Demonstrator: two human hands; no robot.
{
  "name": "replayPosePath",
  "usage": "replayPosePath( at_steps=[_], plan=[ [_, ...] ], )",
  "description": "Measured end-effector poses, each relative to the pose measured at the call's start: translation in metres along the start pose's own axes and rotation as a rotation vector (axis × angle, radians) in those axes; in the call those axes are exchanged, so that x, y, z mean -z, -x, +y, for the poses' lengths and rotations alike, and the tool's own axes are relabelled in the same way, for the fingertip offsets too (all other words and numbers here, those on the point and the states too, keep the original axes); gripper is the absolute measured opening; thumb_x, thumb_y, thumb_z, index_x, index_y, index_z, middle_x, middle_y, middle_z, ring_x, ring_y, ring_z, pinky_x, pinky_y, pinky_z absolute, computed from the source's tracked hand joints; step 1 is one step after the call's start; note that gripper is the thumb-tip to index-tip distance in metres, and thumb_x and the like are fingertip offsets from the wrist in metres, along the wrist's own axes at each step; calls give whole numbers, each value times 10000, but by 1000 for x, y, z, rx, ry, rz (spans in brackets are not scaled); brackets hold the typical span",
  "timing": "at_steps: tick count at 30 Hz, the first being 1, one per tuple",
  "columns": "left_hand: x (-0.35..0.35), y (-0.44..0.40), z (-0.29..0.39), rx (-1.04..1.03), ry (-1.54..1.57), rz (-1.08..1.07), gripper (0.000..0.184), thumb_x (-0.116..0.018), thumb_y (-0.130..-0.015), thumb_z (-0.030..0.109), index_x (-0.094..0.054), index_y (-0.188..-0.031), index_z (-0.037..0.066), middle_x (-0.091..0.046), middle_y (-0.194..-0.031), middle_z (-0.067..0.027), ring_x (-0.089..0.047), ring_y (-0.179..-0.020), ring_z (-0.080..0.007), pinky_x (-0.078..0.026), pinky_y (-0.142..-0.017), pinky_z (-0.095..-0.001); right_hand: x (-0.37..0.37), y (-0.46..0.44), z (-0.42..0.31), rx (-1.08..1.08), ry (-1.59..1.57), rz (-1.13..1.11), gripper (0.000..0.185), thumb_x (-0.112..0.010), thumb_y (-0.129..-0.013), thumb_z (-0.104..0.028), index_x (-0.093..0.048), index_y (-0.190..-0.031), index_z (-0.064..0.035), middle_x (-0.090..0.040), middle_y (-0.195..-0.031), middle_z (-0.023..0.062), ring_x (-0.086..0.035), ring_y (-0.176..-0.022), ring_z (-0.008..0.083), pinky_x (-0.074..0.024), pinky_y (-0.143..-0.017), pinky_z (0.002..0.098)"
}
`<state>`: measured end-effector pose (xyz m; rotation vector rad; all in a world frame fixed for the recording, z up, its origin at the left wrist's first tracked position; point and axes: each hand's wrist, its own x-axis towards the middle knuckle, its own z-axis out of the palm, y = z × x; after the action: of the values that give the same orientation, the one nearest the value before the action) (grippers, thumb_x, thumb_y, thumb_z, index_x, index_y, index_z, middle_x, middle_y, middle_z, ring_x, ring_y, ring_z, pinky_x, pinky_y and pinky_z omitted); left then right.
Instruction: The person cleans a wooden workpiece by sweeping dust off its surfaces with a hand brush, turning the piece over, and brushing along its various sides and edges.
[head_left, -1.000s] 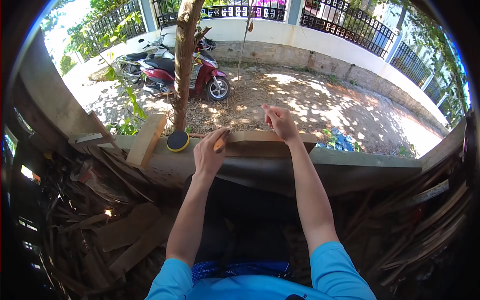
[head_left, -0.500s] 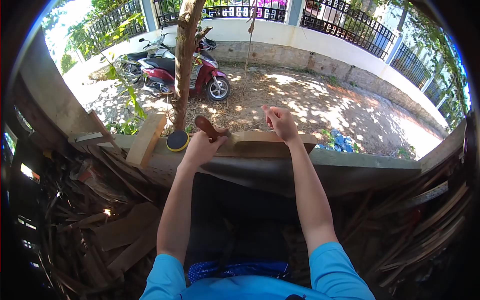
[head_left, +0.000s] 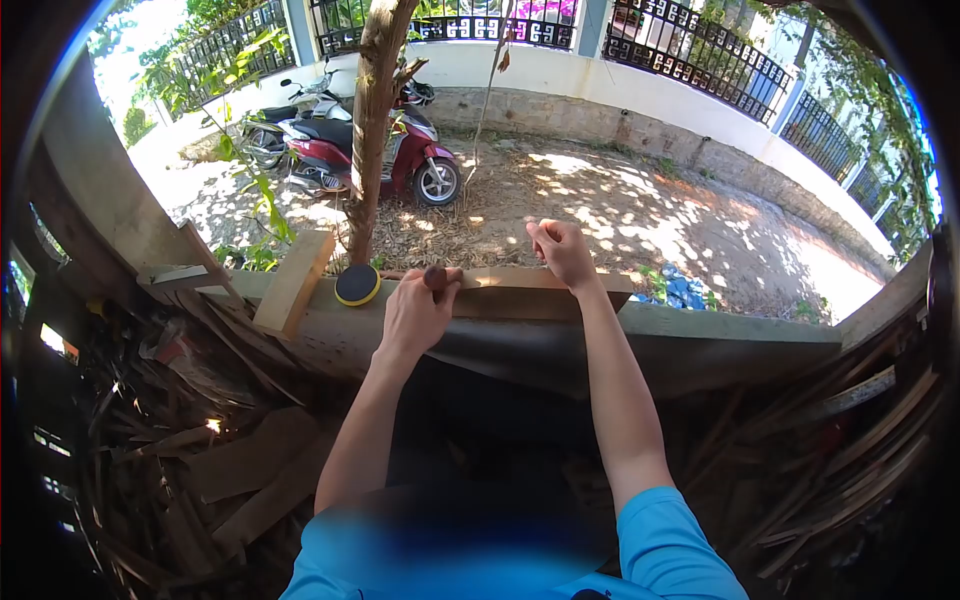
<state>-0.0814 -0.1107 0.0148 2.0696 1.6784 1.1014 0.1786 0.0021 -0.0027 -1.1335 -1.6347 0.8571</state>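
My left hand (head_left: 418, 312) is closed around a brush with a dark brown wooden handle (head_left: 435, 278). The handle's end points up toward me, and the hand hides the bristles. It is at the left end of a wooden board (head_left: 530, 300) lying along the ledge. Over the board's right part, my right hand (head_left: 563, 252) is raised with curled fingers, its wrist near the board's edge. Whatever those fingers may hold is hidden. Left of my left hand, a round black pad with a yellow rim (head_left: 357, 286) leans on the ledge.
A second plank (head_left: 293, 285) lies across the ledge (head_left: 730, 332) at the left. Scrap wood (head_left: 250, 470) is piled below on both sides. Beyond the ledge stand a tree trunk (head_left: 368, 130) and a red scooter (head_left: 415, 155); a blue crumpled thing (head_left: 683, 288) lies outside.
My left hand has moved a little right and down, and the brush handle has swung from pointing left to pointing toward me. My right hand has barely moved.
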Motion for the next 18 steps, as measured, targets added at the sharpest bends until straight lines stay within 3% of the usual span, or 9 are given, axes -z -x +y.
replayPosePath(
  at_steps=[5,8,11,15,18],
  plan=[
    [11,-7,5,78,446,-238,276,-692,-944,262,-773,-1130,76,-766,-934,-180,-735,-879,-335,-556,-805,-423,0,4,-5,-15,1,10,474,-647,-1011,-355,-624,-667,-29,-524,-543,-10,-462,-520,60,-357,-511,285],
    [13,-12,-4,138,87,-152,310,-691,-938,337,-792,-1079,80,-764,-882,-184,-742,-859,-332,-560,-790,-423,1,3,-5,-5,-24,19,476,-656,-1008,-361,-620,-666,-32,-525,-542,-13,-463,-521,58,-357,-510,283],
    [13,-13,-15,151,17,-3,349,-698,-928,406,-807,-1027,89,-756,-828,-177,-738,-829,-349,-562,-769,-431,3,3,-9,-9,-23,20,480,-661,-1006,-372,-615,-666,-36,-528,-543,-12,-468,-524,57,-359,-511,280],
    [20,-23,-22,233,-258,-22,371,-695,-940,425,-805,-979,73,-742,-844,-208,-723,-831,-388,-559,-765,-458,1,4,-8,-28,-9,13,483,-665,-1002,-384,-611,-668,-40,-530,-544,-11,-470,-526,60,-362,-511,279],
    [15,-21,-13,178,-181,-27,351,-686,-956,391,-791,-977,57,-745,-885,-215,-724,-866,-390,-557,-780,-462,2,3,-9,-17,11,22,504,-668,-999,-413,-609,-667,-38,-524,-543,-12,-467,-529,62,-362,-512,283]
  ],
)
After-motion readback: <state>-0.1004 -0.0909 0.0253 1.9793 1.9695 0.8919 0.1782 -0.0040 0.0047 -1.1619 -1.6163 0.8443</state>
